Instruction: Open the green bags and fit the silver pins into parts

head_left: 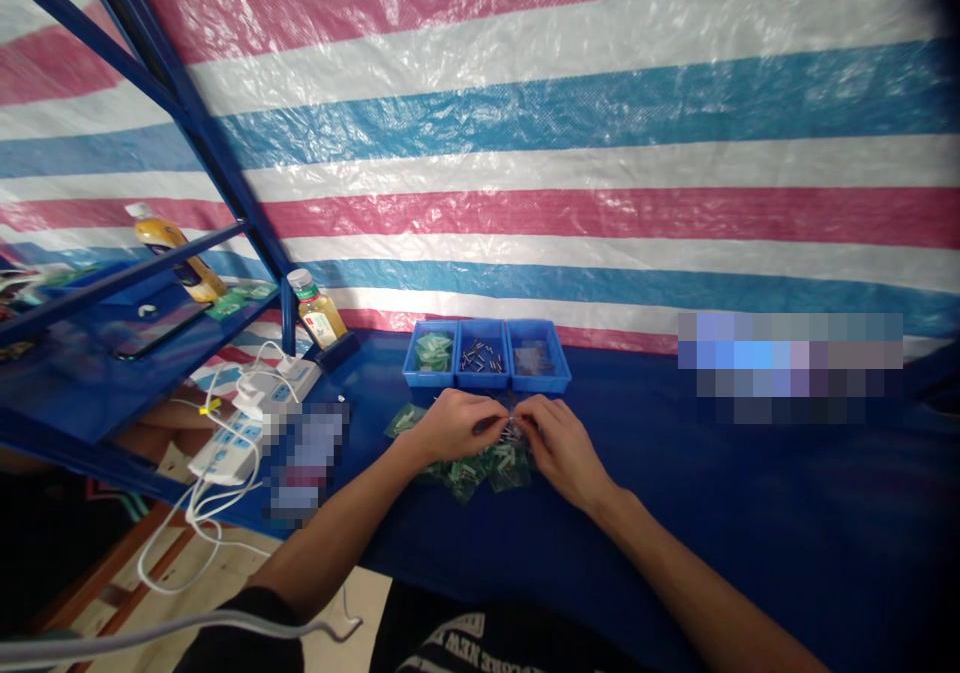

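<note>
My left hand (pixel 465 425) and my right hand (pixel 551 438) meet over the blue table, fingertips pinched close together. Whatever lies between the fingertips is too small to name. Beneath and in front of them are small clear bags with green and white contents (pixel 469 475), and some metallic pieces show between the hands. Just beyond stand three blue bins side by side: the left bin (pixel 430 379) holds green-and-white packets, the middle bin (pixel 484 380) holds dark metal pieces, and the right bin (pixel 541 384) holds clear greyish packets.
White power strips (pixel 232 445) with tangled cables and a blurred flat object (pixel 309 461) lie left. A bottle (pixel 319 311) stands at the back left beside a blue metal frame (pixel 187 123). Striped sheeting (pixel 562 163) hangs behind. Part of another person shows far left.
</note>
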### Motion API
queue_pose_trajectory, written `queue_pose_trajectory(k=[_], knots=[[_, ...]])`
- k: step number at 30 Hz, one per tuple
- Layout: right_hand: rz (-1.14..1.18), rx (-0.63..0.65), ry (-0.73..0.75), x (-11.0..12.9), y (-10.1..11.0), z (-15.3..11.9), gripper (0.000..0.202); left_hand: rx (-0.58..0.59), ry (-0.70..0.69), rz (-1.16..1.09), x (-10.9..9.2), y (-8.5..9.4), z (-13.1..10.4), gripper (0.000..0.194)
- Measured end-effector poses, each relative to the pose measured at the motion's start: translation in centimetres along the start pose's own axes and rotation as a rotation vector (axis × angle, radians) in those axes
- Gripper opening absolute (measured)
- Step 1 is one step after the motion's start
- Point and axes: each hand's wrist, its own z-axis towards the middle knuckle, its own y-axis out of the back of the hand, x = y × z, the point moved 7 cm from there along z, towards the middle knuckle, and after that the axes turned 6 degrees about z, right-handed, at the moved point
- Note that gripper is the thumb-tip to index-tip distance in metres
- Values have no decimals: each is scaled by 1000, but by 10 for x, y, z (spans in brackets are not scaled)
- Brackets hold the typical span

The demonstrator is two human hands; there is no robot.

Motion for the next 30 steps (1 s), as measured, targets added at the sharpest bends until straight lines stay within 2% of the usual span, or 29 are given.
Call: queue_pose_trajectory(k=[5,10,20,25,30], knots=[[-32,-20,-11,-1,2,1,18,-8,1,-2,1,0,0,24],[-13,-37,-10,-3,2,0,9,-29,-14,-2,1,2,-1,22],[-33,-14,-31,-5,1,1,20,-37,-10,-6,0,2,0,24],[-14,-13,-36,-5,2,0,10,-29,8,-8,2,0,-1,24],[-18,0,-10,0,1,1,15,-25,0,-10,1,2,-1,24]])
